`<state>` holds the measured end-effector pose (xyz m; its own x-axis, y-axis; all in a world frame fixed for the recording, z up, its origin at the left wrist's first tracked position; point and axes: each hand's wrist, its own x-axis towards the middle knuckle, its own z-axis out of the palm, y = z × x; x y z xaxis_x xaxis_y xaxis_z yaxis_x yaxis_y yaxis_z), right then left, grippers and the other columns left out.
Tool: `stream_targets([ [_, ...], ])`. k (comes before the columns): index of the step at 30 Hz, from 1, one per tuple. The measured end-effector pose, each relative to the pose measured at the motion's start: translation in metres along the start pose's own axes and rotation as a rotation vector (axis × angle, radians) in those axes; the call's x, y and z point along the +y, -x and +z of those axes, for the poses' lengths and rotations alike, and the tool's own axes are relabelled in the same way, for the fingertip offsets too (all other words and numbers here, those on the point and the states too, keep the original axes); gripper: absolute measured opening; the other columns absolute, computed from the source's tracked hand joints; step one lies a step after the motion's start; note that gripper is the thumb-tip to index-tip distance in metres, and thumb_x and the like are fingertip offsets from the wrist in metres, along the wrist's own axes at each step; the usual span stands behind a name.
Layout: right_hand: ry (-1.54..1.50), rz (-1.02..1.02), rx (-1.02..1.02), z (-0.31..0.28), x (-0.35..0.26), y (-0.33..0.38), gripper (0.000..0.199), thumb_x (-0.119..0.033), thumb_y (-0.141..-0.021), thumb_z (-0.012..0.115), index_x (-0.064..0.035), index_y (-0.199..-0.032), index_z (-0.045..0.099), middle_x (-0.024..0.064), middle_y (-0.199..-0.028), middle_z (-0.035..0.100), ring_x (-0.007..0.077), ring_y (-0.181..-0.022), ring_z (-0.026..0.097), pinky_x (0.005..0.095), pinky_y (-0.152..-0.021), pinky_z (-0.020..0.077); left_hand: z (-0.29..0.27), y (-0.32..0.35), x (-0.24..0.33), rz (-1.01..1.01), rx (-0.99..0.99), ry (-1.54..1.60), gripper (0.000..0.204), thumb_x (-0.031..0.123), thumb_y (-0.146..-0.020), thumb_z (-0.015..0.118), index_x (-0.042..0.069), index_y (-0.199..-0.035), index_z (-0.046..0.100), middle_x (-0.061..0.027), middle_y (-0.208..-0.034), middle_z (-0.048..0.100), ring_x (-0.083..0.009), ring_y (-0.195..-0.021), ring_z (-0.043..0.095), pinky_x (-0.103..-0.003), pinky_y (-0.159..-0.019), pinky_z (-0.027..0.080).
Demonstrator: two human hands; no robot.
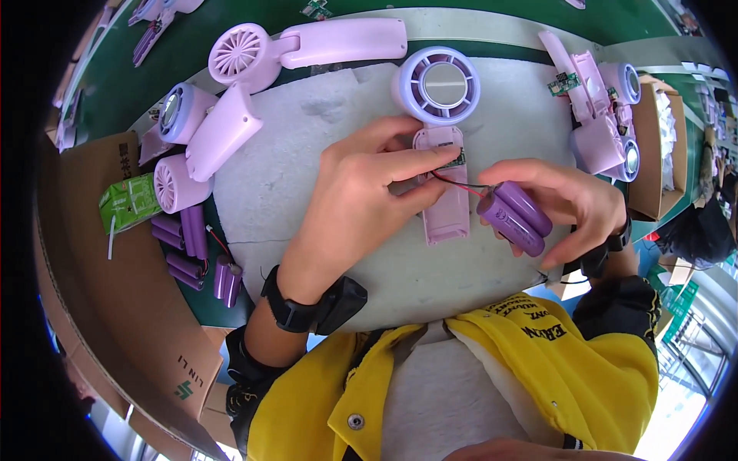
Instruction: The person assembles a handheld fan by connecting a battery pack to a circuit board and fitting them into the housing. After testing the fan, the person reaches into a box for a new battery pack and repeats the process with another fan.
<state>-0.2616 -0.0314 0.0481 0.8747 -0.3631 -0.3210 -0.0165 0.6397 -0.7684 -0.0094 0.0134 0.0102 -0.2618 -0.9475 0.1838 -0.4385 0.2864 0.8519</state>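
Note:
On the grey mat before me lies a pale purple handheld fan (437, 84), its round head away from me and its handle shell (446, 219) opened, hollow side up. A small green circuit board (459, 159) sits in the shell's upper part. My left hand (361, 180) bends over the shell, index finger on the board and thumb close below, pinching thin red and black wires (461, 184). These run to a battery pack (513, 217) of two purple cylinders. Thumb and fingers of my right hand (573, 203) hold that pack beside the shell. The wire ends are hidden under my left fingers.
More purple fans (238, 58) lie along the left and far edges. Several battery packs (184, 238) rest beside a green drink carton (129, 201) and a large cardboard box (115, 269). Opened fans (596, 115) and another box (653, 169) stand at right.

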Motion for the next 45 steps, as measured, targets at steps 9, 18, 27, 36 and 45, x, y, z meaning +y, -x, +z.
stream_targets([
  [9,0.276,0.064,0.028,-0.008,-0.003,0.002,0.084,-0.004,-0.058,0.088,0.0004,-0.133,0.049,0.0110,-0.127,0.054,0.0194,-0.109,0.058,0.0300,-0.088,0.0505,-0.003,0.001,0.003,0.038,-0.009,-0.075,0.040,-0.006,-0.063,0.077,0.008,-0.101,0.076,-0.0140,-0.105,0.068,-0.0175,-0.072,0.065,-0.027,-0.063,0.054],
  [18,0.723,-0.217,0.064,-0.004,0.002,-0.006,0.081,-0.012,-0.051,0.090,-0.0001,-0.124,0.056,0.0129,-0.112,0.062,0.0250,-0.098,0.060,0.0352,-0.088,0.0488,-0.003,0.001,0.003,0.076,-0.011,-0.072,0.039,-0.005,-0.065,0.076,0.006,-0.102,0.075,-0.0147,-0.103,0.068,-0.0193,-0.070,0.066,-0.027,-0.062,0.054],
  [27,1.107,-0.478,0.230,0.015,0.028,-0.020,0.069,-0.011,-0.054,0.087,-0.0023,-0.116,0.060,0.0153,-0.113,0.062,0.0320,-0.099,0.060,0.0385,-0.086,0.0499,-0.008,-0.002,0.002,0.083,-0.066,-0.051,0.035,-0.002,-0.071,0.077,0.006,-0.105,0.073,-0.0144,-0.104,0.069,-0.0236,-0.073,0.067,-0.029,-0.063,0.054],
  [36,1.160,-0.506,0.359,0.026,0.045,-0.026,0.069,-0.013,-0.054,0.089,-0.0022,-0.115,0.060,0.0152,-0.116,0.062,0.0325,-0.101,0.060,0.0391,-0.086,0.0507,-0.012,-0.002,0.001,0.082,-0.101,-0.067,0.034,-0.001,-0.073,0.076,0.006,-0.106,0.073,-0.0163,-0.105,0.068,-0.0251,-0.078,0.069,-0.030,-0.065,0.055],
  [45,1.299,-0.533,0.435,0.038,0.050,-0.023,0.069,-0.012,-0.056,0.090,0.0022,-0.116,0.059,0.0182,-0.119,0.058,0.0331,-0.101,0.059,0.0388,-0.085,0.0523,-0.015,-0.002,0.002,0.092,-0.125,-0.064,0.035,-0.001,-0.076,0.074,0.007,-0.110,0.072,-0.0174,-0.109,0.067,-0.0284,-0.081,0.069,-0.031,-0.068,0.055],
])
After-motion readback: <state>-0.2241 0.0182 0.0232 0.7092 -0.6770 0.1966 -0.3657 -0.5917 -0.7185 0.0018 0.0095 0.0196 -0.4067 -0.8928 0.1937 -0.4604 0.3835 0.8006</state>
